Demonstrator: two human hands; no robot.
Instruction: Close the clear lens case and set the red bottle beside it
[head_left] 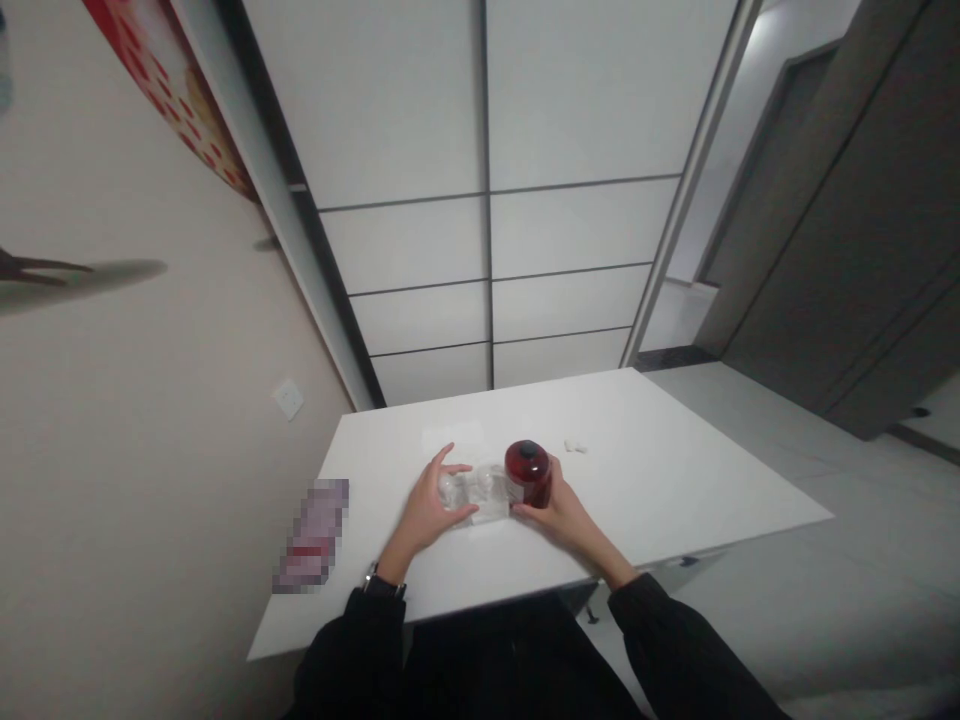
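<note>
My left hand [429,508] is curved around the left end of a clear plastic container [491,508] on the white table, with the thumb on its near side and the fingers on its far side. Rounded clear shapes show in or on the plastic, too blurred to make out. Just to the right, my right hand [553,506] grips a dark red, see-through bottle [527,466] with a black top and a pale label. The bottle is upright at the container's right end, with my thumb in front and my fingers behind its right side.
Small white pieces [575,446] lie on the white table [660,470] beyond the bottle. A pale flat sheet [454,436] lies behind my left hand. A pixelated pinkish item [313,535] is at the table's left edge, near the wall. White panelled doors [427,240] stand behind the table.
</note>
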